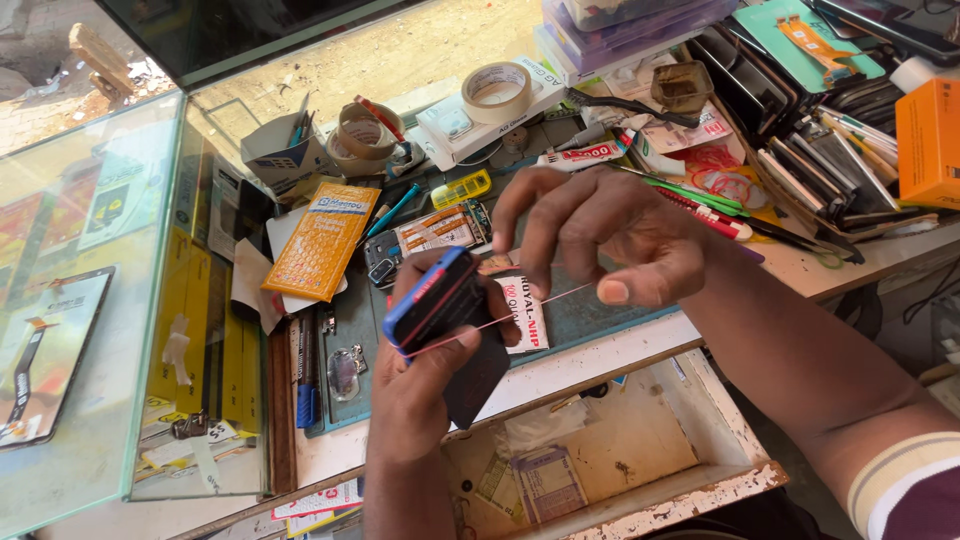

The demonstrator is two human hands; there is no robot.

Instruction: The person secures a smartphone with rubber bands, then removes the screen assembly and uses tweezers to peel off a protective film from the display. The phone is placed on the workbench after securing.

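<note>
Workbench (800, 270) cluttered, glass counter (90, 300) beside; left hand (420, 370) grips phone (440, 300), right hand (600, 235) pinches rubber band (560, 297)

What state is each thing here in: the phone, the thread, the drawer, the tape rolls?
Blue-edged phone: held up in the left hand, tilted.
Thin thread: stretched taut from the phone to the right hand, pinched in its fingers.
Wooden drawer: pulled open, papers inside.
Tape roll: lying flat on a white box.
Blue pen: lying capped on the mat.
</note>
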